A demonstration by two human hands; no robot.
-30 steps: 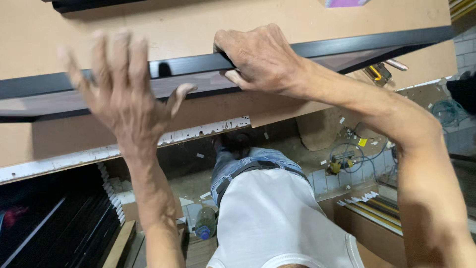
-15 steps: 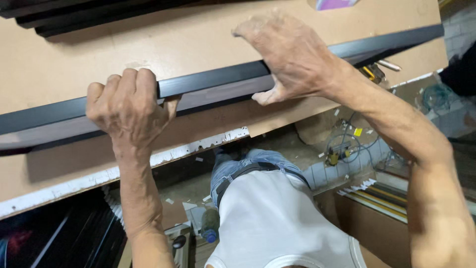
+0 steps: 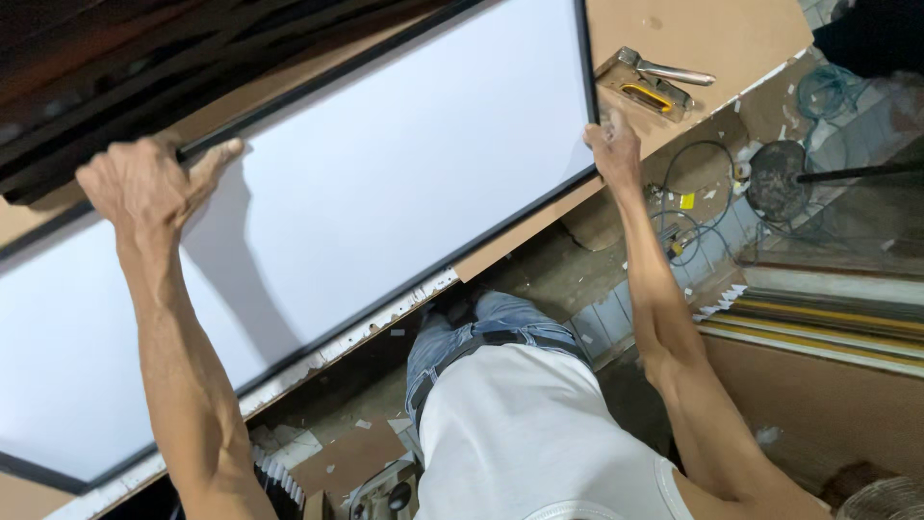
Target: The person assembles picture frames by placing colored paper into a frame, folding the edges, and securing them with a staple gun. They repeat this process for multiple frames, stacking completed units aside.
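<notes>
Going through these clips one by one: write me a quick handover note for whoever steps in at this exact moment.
Left hand: gripping the far long edge of the large white panel in a thin black frame.
Right hand: holding its right-hand corner.
The panel lies flat, face up, on the brown board workbench. A metal staple gun with yellow insert lies just beyond the right hand.
Done: panel face up.
Left: cannot tell.

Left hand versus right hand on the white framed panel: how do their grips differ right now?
The left hand reaches over the white framed panel to its far long edge, index finger laid along the black frame; the right hand holds the near right corner. The left hand sits well in from the panel's end; the right hand is at its end, close to the staple gun. Both touch the black frame, arms stretched out.
</notes>
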